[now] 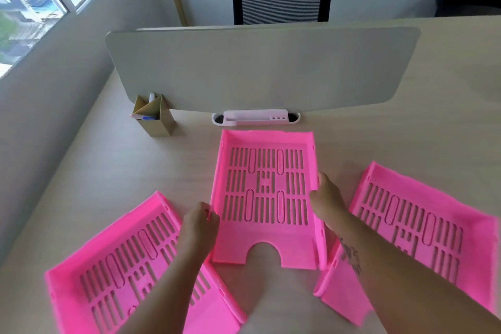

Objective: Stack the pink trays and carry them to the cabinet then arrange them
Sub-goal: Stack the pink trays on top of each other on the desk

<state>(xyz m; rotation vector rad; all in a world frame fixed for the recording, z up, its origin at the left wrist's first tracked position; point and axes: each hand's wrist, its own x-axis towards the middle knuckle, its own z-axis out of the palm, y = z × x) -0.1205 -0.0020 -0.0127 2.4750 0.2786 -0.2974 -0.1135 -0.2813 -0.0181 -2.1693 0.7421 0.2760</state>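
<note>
Three bright pink plastic trays with slotted bottoms lie apart on the pale wooden desk [113, 171]: the middle tray [267, 198] straight ahead, the left tray [122, 274] and the right tray [423, 230] angled beside it. The left hand [200, 221] pinches the middle tray's left wall and the right hand [326, 200] grips its right wall, so both hands are closed on that one tray. These trays look light, thin and stiff, maybe a bit slippery, so holding the two side walls seems the best way to lift one onto another.
</note>
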